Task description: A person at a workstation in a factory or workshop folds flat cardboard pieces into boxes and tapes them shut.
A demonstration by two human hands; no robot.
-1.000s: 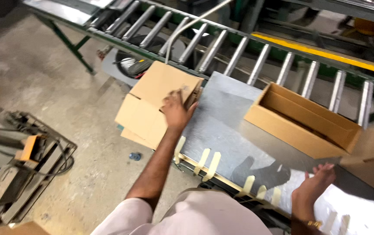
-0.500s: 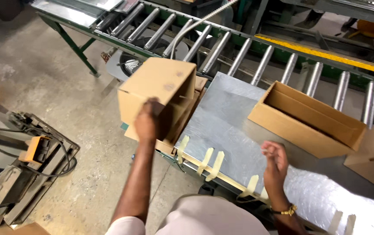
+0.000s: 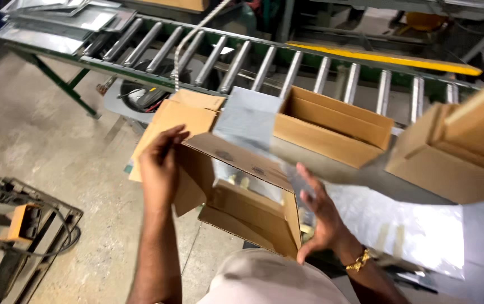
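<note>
Your left hand [image 3: 160,169] grips the open cardboard box [image 3: 242,197] by its left flap; your right hand [image 3: 320,217], fingers spread, presses its right wall, at the metal bench's [image 3: 377,180] near edge.

Both forearms are bare, no sleeves showing. The right hand [image 3: 323,217], lower centre-right of the frame, has a gold chain bracelet [image 3: 358,260] at its wrist. The left hand [image 3: 160,163] wears nothing. A pale beige garment [image 3: 270,281] covers the torso at bottom centre
</note>
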